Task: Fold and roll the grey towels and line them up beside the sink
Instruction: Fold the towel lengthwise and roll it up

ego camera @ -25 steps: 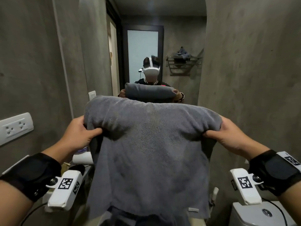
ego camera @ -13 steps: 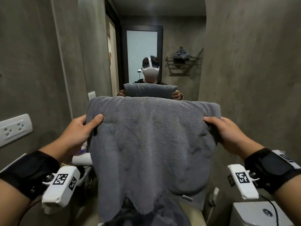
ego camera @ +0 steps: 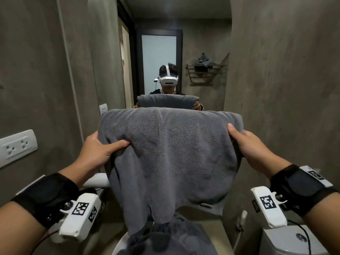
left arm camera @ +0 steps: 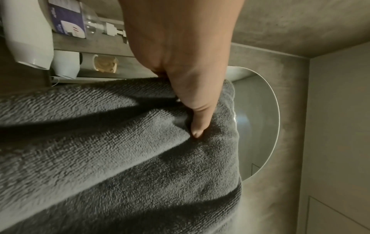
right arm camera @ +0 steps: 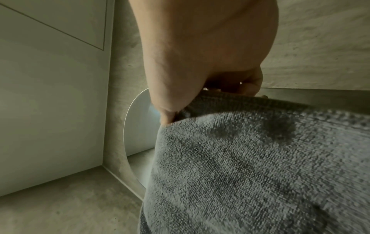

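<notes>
Held-up grey towel (ego camera: pixel 171 155) hiding sink (ego camera: pixel 119 243)

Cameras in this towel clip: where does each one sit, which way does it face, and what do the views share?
Head: worn on the head, facing forward and down at the towel and mirror; left hand, right hand and both forearms show.
Left wrist: looks along the left hand at its thumb on the towel; shelf bottles beyond.
Right wrist: looks along the right hand pinching the towel's edge.
Shared: all three show the towel.
</notes>
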`<state>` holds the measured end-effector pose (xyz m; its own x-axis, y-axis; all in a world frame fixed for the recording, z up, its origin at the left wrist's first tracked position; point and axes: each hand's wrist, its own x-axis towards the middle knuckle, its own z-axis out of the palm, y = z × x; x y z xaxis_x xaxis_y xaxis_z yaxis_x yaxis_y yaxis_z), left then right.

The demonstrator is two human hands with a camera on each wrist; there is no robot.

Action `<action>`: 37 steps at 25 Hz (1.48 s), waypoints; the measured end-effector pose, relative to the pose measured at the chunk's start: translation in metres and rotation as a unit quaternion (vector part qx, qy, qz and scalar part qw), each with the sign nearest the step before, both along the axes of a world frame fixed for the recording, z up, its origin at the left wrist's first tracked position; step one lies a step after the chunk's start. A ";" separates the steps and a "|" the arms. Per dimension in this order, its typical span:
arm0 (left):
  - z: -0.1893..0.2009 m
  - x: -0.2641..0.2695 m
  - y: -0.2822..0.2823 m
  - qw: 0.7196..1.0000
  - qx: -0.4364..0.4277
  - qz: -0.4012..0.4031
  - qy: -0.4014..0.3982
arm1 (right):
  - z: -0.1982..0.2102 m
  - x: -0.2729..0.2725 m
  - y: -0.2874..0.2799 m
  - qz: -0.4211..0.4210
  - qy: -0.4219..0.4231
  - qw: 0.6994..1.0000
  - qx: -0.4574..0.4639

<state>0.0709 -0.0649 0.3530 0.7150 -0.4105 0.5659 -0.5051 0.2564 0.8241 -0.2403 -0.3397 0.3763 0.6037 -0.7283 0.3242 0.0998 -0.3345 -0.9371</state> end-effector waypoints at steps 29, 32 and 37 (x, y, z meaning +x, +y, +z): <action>-0.024 0.012 0.016 0.981 0.104 -0.152 0.064 | -0.039 -0.009 -0.021 -0.021 -0.017 0.998 0.055; -0.030 0.011 0.011 0.984 0.099 -0.124 0.079 | -0.038 -0.012 -0.021 -0.028 -0.015 0.999 -0.019; -0.035 0.011 0.008 0.990 0.088 -0.086 0.067 | -0.047 -0.021 -0.021 0.101 0.020 0.992 -0.069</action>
<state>0.0818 -0.0564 0.3178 0.6894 -0.6170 0.3795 -0.3493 0.1758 0.9204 -0.2614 -0.3603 0.3294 0.7475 -0.5408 0.3858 0.1420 -0.4372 -0.8881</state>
